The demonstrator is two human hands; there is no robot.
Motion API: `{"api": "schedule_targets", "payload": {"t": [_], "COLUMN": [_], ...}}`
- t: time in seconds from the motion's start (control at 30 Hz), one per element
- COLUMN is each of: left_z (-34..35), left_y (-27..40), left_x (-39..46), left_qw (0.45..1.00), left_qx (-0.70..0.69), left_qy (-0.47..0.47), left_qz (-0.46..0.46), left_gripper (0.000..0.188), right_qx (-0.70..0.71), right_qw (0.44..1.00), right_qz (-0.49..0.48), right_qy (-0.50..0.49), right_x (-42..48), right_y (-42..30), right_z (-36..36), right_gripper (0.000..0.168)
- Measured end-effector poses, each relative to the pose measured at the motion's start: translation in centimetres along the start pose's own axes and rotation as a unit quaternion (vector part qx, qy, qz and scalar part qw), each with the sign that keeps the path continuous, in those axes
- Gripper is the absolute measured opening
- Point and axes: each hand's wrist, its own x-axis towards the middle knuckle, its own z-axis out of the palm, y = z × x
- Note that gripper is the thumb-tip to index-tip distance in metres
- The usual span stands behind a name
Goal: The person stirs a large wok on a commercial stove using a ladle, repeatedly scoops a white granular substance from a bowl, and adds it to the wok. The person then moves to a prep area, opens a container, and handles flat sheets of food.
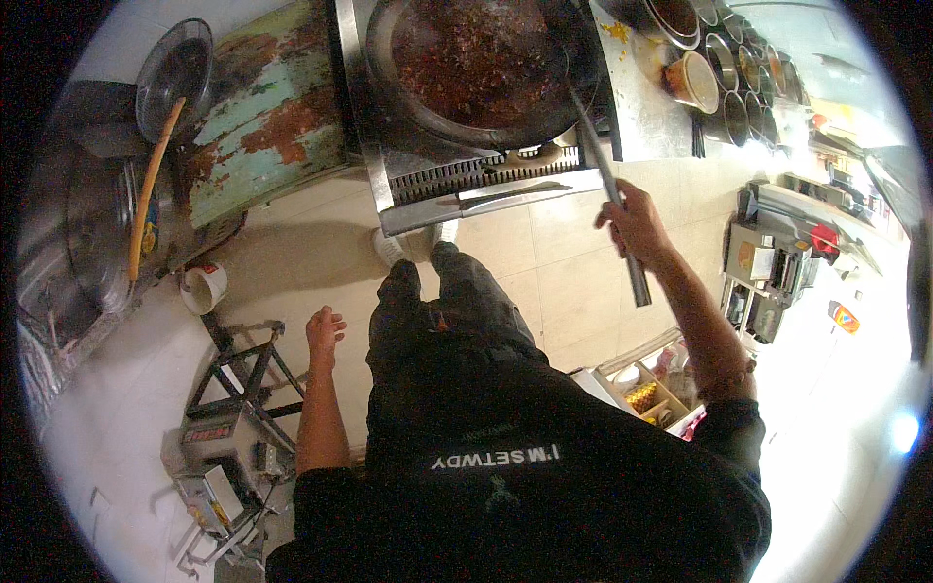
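My right hand [633,226] grips the long metal handle [598,146] of a cooking tool, likely a wok spatula or ladle. It slants up to the right side of a large dark wok [466,137]; the tool's head cannot be made out. A dark reddish-brown, oily-looking mass [474,65] fills the wok, which sits on a metal gas stove [510,195] in front of me. Down at my left side, my left hand [324,334] hangs free, fingers loosely curled and holding nothing.
A worn green tabletop [270,131] flanks the stove at left, near a strainer [175,80] and a wooden handle [149,189]. On the right counter [641,131] stand a tub [692,81] and several metal pots [729,116]. A black metal frame [248,379] stands on the floor at left.
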Motion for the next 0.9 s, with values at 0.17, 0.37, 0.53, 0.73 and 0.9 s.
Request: {"api": "schedule_targets", "payload": {"t": [0.17, 0.37, 0.53, 0.73, 0.9], "left_z": [-0.7, -2.0, -2.8, -3.0, -2.5], "left_y": [-0.4, 0.3, -0.6, -0.4, -1.1], "left_x": [1.3, 2.2, 4.5, 4.6, 4.0], "left_qw": [0.999, 0.999, 0.998, 0.998, 0.996], "left_qx": [-0.004, 0.014, 0.025, 0.016, 0.035], "left_qy": [-0.030, -0.032, -0.043, -0.060, -0.069], "left_qz": [0.013, 0.036, 0.026, 0.021, 0.034], "left_gripper": [0.046, 0.046, 0.047, 0.044, 0.042], "right_qx": [0.481, 0.031, -0.273, -0.321, -0.343], "right_qw": [0.865, 0.999, 0.941, 0.933, 0.921], "right_qz": [0.058, -0.029, -0.157, -0.155, -0.185], "right_qy": [-0.132, 0.015, 0.120, 0.044, -0.017], "right_x": [-3.1, -7.9, -11.1, -15.4, -15.2], "right_y": [-3.3, -6.0, -6.5, -7.8, -5.8], "right_z": [1.1, 1.3, -1.4, -2.9, -2.9], "right_gripper": [0.016, 0.038, 0.057, 0.058, 0.060]}}
